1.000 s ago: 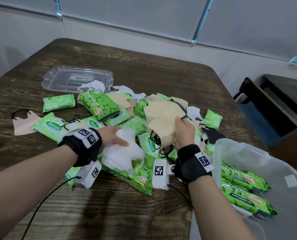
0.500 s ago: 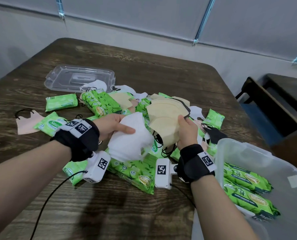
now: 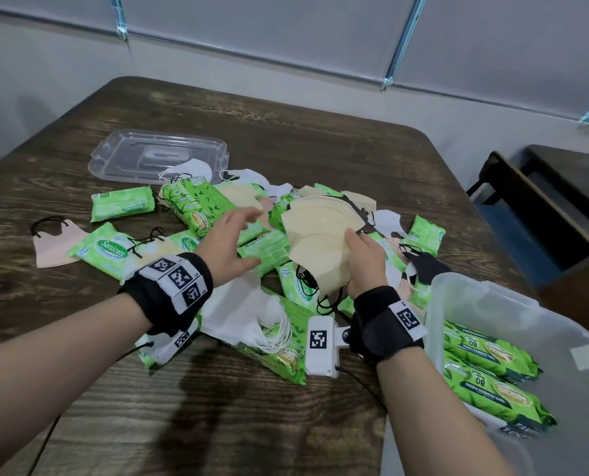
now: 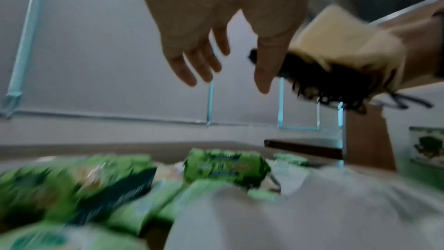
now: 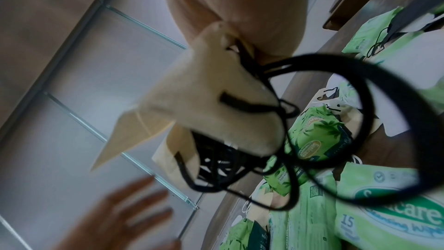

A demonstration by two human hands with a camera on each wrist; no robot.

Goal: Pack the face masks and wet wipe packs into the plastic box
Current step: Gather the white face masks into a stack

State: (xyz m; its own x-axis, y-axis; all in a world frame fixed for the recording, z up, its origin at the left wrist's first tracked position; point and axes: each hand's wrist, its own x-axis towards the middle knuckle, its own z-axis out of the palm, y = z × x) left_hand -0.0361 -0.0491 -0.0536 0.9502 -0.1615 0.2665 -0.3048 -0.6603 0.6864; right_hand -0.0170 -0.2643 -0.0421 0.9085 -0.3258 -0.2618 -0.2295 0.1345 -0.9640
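Right hand (image 3: 365,261) gripping a fanned stack of beige masks (image 3: 320,235) above the table's (image 3: 320,132) middle, probably squared for one drop. Left hand (image 3: 229,243) spread, empty, over the heap. Plastic box (image 3: 492,304) at the near right edge, holding two green wipe packs (image 3: 488,369).

Beige face masks (image 3: 315,235) stacked, held up at centre; green wet wipe packs (image 3: 197,207) scattered around; clear plastic box (image 3: 512,305) at 4 o'clock, two packs inside.
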